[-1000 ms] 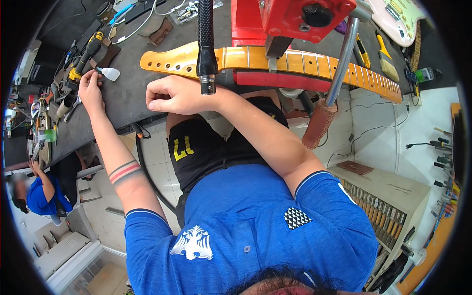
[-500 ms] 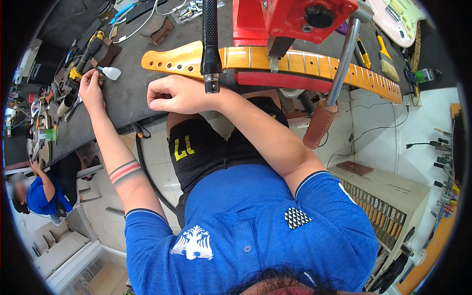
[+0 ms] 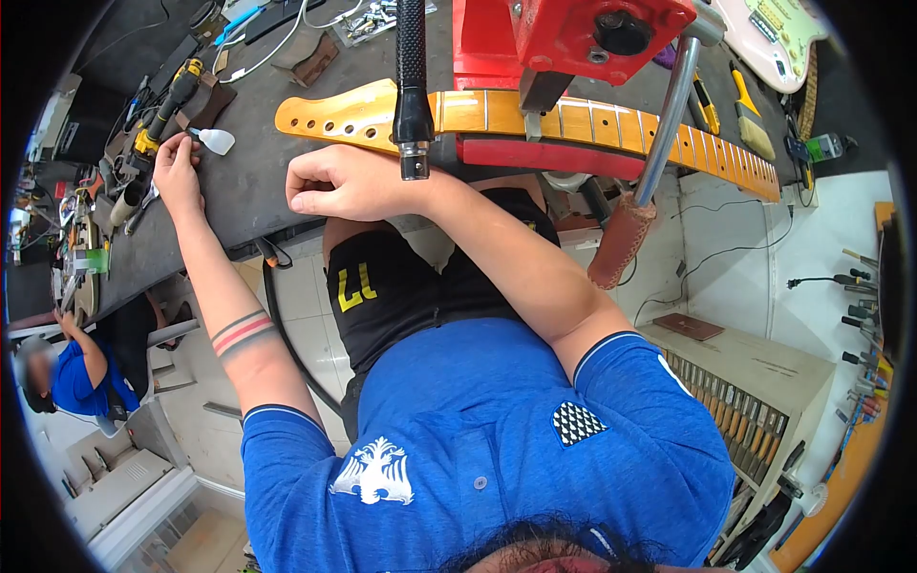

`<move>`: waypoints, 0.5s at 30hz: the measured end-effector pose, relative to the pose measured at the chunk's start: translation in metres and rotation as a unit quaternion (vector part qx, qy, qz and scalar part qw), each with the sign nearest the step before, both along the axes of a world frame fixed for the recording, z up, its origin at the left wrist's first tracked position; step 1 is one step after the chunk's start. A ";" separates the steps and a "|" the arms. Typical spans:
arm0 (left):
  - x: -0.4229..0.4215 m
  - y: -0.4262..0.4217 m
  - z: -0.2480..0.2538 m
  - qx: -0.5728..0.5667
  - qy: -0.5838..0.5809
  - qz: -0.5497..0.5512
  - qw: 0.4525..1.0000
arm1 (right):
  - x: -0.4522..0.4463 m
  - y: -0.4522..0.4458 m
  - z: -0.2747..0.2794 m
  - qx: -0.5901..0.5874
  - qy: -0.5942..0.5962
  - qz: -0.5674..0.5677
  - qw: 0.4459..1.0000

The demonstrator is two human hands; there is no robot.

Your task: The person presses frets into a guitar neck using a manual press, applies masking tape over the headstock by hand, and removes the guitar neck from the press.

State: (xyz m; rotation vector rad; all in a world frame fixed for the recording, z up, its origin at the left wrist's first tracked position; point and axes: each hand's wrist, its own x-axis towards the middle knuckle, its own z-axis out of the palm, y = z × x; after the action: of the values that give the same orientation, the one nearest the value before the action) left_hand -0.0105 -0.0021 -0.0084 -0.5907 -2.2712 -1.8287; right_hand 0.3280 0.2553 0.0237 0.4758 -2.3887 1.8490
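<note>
My left hand (image 3: pixel 176 174) is at the left part of the dark bench, thumb and fingers pinched together. Whatever it may hold is too small to make out. Close by its fingertips lies a small white bottle (image 3: pixel 218 141) with a narrow bluish tip. My right hand (image 3: pixel 334 181) rests at the bench's front edge, fingers curled in, with nothing seen in it. Just beyond it is a guitar neck (image 3: pixel 468 112) with a pale wood headstock with several holes and a fretted fingerboard, held at a red vise (image 3: pixel 573 43).
A black knurled rod (image 3: pixel 410 86) stands over the headstock. The vise's metal handle (image 3: pixel 669 124) ends in a leather-wrapped grip (image 3: pixel 623 244). A yellow drill (image 3: pixel 167 110), a brush (image 3: pixel 753 119) and a pink guitar body (image 3: pixel 769 38) lie around. Another person (image 3: pixel 81 377) sits at far left.
</note>
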 end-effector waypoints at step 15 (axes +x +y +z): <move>0.000 0.001 0.000 -0.006 0.005 0.000 1.000 | -0.001 0.000 -0.001 -0.008 0.006 0.001 1.000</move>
State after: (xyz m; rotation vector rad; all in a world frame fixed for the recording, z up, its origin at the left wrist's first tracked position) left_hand -0.0101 -0.0016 -0.0087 -0.5992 -2.2783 -1.8086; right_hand 0.3273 0.2548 0.0223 0.4876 -2.3650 1.8590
